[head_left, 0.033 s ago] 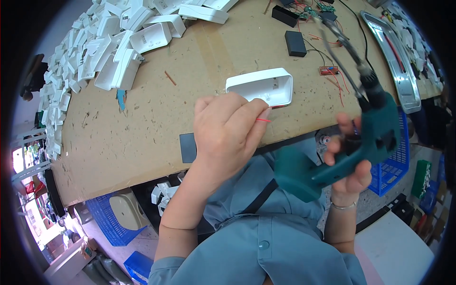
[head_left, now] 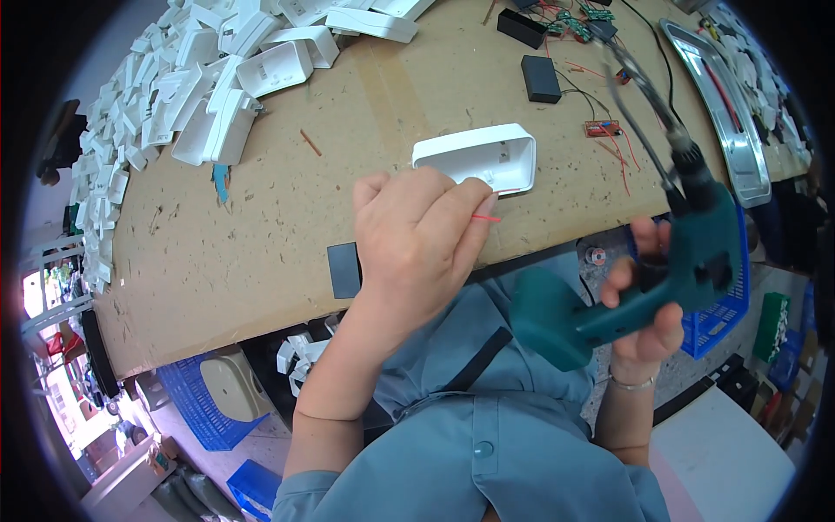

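White plastic casing [head_left: 477, 155] is lying open-side-up on the table [head_left: 261, 235], the left hand [head_left: 422, 230] pinching a red wire [head_left: 487, 217] beside it; the right hand [head_left: 644, 296] is gripping a teal drill [head_left: 626, 287].

- White plastic housing [head_left: 477, 157]: open side up, lying flat near the table's near edge.
- Thin red wire [head_left: 487, 218]: short, apparently pinched at fingertips, just near of the housing.
- Teal power screwdriver [head_left: 644, 270]: held tilted off the table's near right, bit pointing far.

Scuffed wood bench [head_left: 261, 244], blue crates [head_left: 196, 418] under it, bright daylight at left
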{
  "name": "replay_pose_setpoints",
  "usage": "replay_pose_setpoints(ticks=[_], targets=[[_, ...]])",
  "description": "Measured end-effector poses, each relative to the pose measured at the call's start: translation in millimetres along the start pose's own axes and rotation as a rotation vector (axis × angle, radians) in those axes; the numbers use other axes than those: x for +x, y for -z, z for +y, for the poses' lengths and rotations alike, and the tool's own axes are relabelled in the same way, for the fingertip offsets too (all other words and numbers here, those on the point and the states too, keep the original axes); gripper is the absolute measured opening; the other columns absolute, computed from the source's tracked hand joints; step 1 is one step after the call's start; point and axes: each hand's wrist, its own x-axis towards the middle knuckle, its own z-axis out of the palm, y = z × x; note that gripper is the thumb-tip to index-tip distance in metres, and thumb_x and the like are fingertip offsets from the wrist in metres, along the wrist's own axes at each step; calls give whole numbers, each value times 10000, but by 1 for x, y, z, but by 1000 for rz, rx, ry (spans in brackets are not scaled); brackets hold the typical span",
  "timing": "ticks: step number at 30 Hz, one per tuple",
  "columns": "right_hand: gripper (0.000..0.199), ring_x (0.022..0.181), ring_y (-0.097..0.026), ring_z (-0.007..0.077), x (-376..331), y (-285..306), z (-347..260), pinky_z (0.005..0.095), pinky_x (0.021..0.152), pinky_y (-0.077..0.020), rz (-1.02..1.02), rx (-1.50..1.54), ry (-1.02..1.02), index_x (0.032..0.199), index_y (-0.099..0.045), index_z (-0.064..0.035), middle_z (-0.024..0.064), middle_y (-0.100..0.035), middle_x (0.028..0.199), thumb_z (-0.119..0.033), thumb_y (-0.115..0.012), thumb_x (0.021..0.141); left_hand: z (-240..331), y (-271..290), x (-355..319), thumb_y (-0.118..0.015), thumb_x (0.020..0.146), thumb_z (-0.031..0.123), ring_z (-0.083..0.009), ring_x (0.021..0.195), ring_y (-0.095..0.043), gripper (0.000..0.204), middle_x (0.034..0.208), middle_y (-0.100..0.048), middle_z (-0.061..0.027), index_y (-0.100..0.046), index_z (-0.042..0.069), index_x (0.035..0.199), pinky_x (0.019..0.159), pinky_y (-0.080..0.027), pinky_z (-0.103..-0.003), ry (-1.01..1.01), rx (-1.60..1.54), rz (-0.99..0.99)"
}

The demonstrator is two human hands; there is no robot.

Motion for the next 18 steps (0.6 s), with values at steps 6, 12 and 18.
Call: replay_pose_setpoints(ticks=[6,12,18], targets=[[787,792,-619,237,-59,-16,-24,310,633,-515,304,-515,76,1295,-315,48,209,-459,1247,-291,-737,724,2,-12,5,-680,635,83,-200,767,-504,121,861,-536,-47,-606,72,730,703,-288,-353,-38,183,130],[709,711,-607,192,-83,-31,-17,281,599,-500,304,-728,-35,1223,-407,56,190,-529,1141,-270,-760,702,-5,-21,11,-644,634,65,-229,836,-525,88,958,-547,-85,-590,38,699,770,-315,-384,-33,159,65],[698,778,-587,186,-85,-33,-1,286,666,-480,209,-765,-139,1220,-422,56,179,-529,1149,-275,-760,707,-7,-29,13,-628,628,49,-241,839,-522,73,946,-546,-93,-572,18,662,767,-329,-383,-24,147,73]])
